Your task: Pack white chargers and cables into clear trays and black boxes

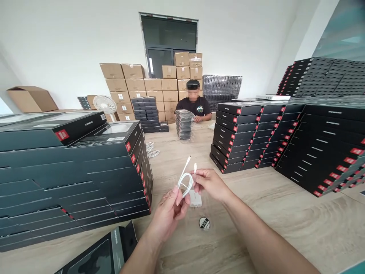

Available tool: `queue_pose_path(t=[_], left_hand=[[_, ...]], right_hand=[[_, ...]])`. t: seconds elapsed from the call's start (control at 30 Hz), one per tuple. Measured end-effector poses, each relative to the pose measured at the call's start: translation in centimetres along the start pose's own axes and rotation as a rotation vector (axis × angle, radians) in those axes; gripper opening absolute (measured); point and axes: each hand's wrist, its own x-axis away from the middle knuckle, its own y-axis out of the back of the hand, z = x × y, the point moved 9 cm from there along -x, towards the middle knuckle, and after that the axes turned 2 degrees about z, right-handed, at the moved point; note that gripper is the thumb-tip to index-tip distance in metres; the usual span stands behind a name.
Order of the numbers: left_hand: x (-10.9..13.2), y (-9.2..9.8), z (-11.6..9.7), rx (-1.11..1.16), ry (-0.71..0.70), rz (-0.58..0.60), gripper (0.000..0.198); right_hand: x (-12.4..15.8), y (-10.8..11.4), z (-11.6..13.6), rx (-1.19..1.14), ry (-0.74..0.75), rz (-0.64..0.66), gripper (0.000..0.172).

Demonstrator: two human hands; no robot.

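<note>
A coiled white charging cable point(186, 182) is held up over the table between both hands. My left hand point(169, 208) is closed round the lower side of the coil, one plug pointing up above it. With thumb and fingers my right hand point(209, 183) pinches the cable just below its other white plug. Beneath the hands a white charger point(195, 198) with metal prongs lies on the table, partly covered by my fingers. Nearer to me is a round black-and-white label point(204, 223), seemingly on clear plastic. At lower left an open black box point(105, 253) is partly hidden by my left forearm.
Stacked black boxes stand at left point(71, 179) and right point(242, 140) on the wooden table point(176, 152). More white cables point(152, 150) lie beside the left stack. Across the table sits a person point(194, 102) behind a pile of wrapped packs point(184, 125). Cartons point(154, 89) line the wall.
</note>
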Motion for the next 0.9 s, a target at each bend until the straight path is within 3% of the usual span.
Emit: queue_pose_path(t=[0.13, 0.23, 0.37, 0.5, 0.73, 0.9], left_hand=[[0.0, 0.1, -0.1, 0.063, 0.016, -0.007, 0.054], [-0.1, 0.1, 0.0, 0.131, 0.029, -0.008, 0.054], [-0.3, 0.4, 0.6, 0.167, 0.075, -0.014, 0.051], [-0.4, 0.7, 0.7, 0.197, 0.054, -0.031, 0.051], [-0.2, 0.4, -0.2, 0.102, -0.013, -0.013, 0.052], [-0.1, 0.5, -0.3, 0.066, -0.005, -0.04, 0.052]], right_hand=[[1.1, -1.5, 0.5, 0.42, -0.017, 0.167, 0.031], [1.4, -2.1, 1.4, 0.522, 0.087, 0.182, 0.031], [1.3, -2.0, 2.5, 0.485, 0.252, 0.08, 0.028], [0.9, -1.5, 2.5, 0.428, 0.277, -0.001, 0.029], [0.8, -1.1, 1.8, 0.345, 0.126, -0.012, 0.026], [0.5, 0.1, 0.7, 0.047, 0.019, -0.113, 0.021]])
